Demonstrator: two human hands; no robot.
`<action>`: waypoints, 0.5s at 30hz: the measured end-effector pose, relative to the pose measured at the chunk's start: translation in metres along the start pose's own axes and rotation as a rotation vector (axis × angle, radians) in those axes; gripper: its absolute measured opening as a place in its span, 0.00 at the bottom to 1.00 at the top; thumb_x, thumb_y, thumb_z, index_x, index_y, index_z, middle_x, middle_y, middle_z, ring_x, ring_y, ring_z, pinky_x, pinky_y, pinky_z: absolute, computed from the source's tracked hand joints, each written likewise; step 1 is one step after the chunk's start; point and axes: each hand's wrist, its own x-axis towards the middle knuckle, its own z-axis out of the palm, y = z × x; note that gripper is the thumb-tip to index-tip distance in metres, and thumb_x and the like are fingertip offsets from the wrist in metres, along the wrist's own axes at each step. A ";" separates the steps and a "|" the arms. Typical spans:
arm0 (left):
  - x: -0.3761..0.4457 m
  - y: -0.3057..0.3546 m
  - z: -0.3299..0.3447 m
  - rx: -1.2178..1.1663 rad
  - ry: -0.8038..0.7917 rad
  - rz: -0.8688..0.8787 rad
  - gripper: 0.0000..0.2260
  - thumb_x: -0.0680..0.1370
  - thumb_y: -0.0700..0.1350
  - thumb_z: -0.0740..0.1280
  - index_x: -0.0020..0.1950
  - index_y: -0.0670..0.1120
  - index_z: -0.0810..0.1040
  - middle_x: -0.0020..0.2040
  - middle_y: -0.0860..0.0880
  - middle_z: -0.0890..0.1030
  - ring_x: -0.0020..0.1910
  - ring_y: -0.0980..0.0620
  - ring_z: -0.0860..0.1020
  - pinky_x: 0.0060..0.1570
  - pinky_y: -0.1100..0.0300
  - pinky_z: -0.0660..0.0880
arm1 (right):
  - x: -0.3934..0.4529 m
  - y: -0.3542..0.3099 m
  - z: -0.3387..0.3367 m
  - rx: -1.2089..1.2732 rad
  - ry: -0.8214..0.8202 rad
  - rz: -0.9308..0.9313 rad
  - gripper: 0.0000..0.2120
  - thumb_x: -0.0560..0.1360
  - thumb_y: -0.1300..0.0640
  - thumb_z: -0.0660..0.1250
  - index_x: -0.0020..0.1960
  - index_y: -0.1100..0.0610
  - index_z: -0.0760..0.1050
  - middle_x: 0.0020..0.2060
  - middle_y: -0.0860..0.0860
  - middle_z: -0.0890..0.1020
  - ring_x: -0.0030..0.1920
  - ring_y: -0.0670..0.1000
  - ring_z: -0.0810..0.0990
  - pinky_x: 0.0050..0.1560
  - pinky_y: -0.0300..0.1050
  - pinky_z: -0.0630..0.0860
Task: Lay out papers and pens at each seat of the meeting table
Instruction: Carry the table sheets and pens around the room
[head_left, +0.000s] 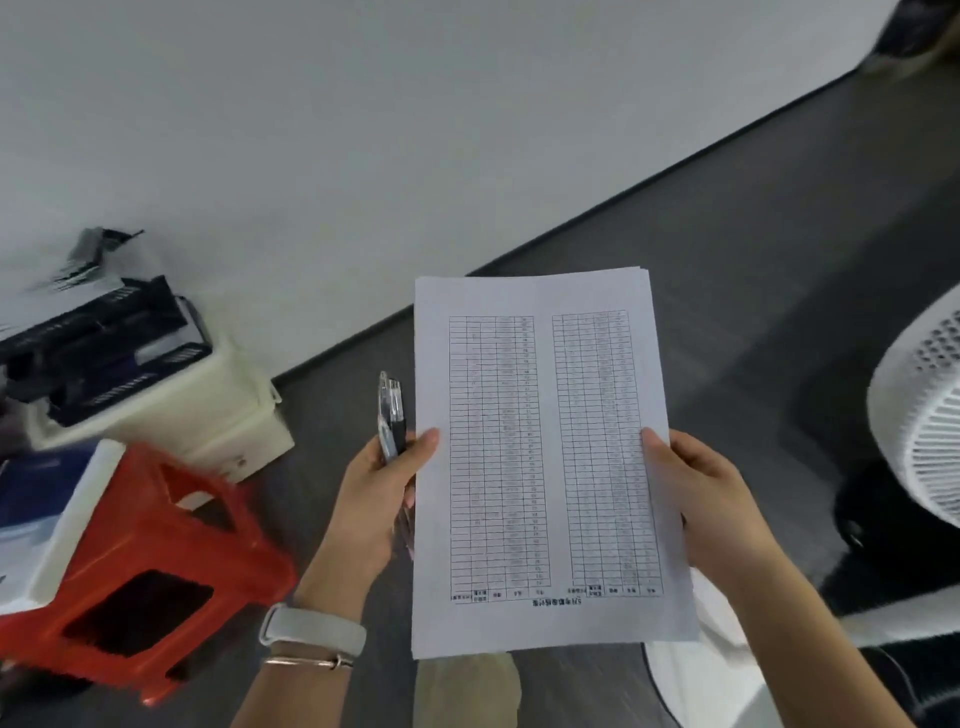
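Centrally in the frame, a stack of papers (545, 457) is held between both hands — the left hand (376, 499) pinches its left edge while also clutching a bundle of pens (392, 415), the right hand (696, 499) grips the right edge. Sheet and pen counts cannot be told. One red stool (150, 566) sits lower left.

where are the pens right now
In the head view, the pens stand in the left hand, just left of the paper stack held by both hands.

Dark grey floor (727, 270), red stool (150, 571), white printer (171, 410)
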 end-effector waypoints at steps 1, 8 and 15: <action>0.029 0.006 0.015 0.009 -0.029 -0.011 0.04 0.73 0.42 0.70 0.39 0.45 0.77 0.38 0.44 0.78 0.30 0.53 0.70 0.27 0.66 0.66 | 0.025 -0.006 -0.001 0.003 0.032 0.005 0.11 0.77 0.49 0.63 0.46 0.53 0.82 0.44 0.53 0.86 0.45 0.56 0.85 0.53 0.57 0.80; 0.242 0.073 0.149 0.085 -0.302 -0.057 0.04 0.73 0.44 0.70 0.40 0.45 0.78 0.34 0.49 0.78 0.24 0.58 0.66 0.28 0.64 0.64 | 0.214 -0.074 -0.030 0.101 0.279 0.011 0.10 0.77 0.50 0.63 0.46 0.53 0.81 0.44 0.52 0.86 0.44 0.55 0.85 0.51 0.56 0.80; 0.378 0.125 0.315 0.193 -0.548 -0.151 0.13 0.70 0.48 0.72 0.49 0.41 0.80 0.45 0.40 0.82 0.37 0.49 0.74 0.37 0.60 0.69 | 0.334 -0.138 -0.104 0.241 0.537 -0.001 0.11 0.77 0.52 0.63 0.48 0.58 0.81 0.46 0.56 0.85 0.49 0.59 0.84 0.56 0.60 0.78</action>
